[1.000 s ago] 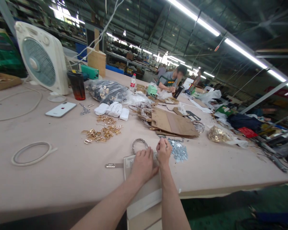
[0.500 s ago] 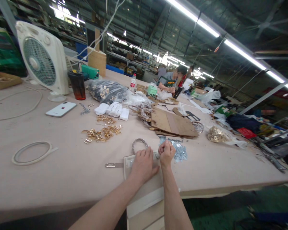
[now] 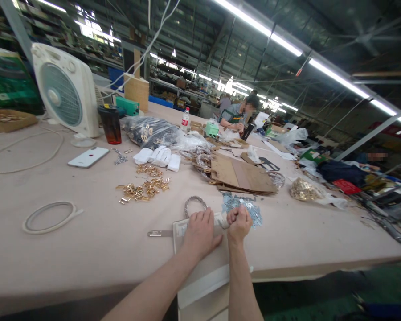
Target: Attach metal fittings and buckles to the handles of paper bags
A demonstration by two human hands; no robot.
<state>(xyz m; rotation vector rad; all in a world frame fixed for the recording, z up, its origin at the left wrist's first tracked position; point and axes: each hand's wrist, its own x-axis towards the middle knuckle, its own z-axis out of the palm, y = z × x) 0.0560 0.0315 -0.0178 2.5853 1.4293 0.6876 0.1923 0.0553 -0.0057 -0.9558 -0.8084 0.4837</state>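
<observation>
Factory floor, via head cam: my left hand (image 3: 200,232) lies flat, fingers released and spread, on a pale panel (image 3: 207,272) at the near edge of the table (image 3: 87,249). The panel's lower part hangs over that edge, so the flat palm looks meant to pin it down. My right hand (image 3: 239,223) is clenched in a fist at the panel's top right corner, just beside the left; what it grips, if anything, I can't tell (knuckles hide it). A metal strip (image 3: 158,233) juts from the panel's left side. A braided ring (image 3: 194,203) sits at its top edge, w/ a heap of silver bits (image 3: 245,207) crowding the fist. Farther off: gold buckles (image 3: 143,189), phone (image 3: 87,157), fan (image 3: 65,89), cardboard sheets (image 3: 242,176), and a co-worker (image 3: 235,116) at the far end.
</observation>
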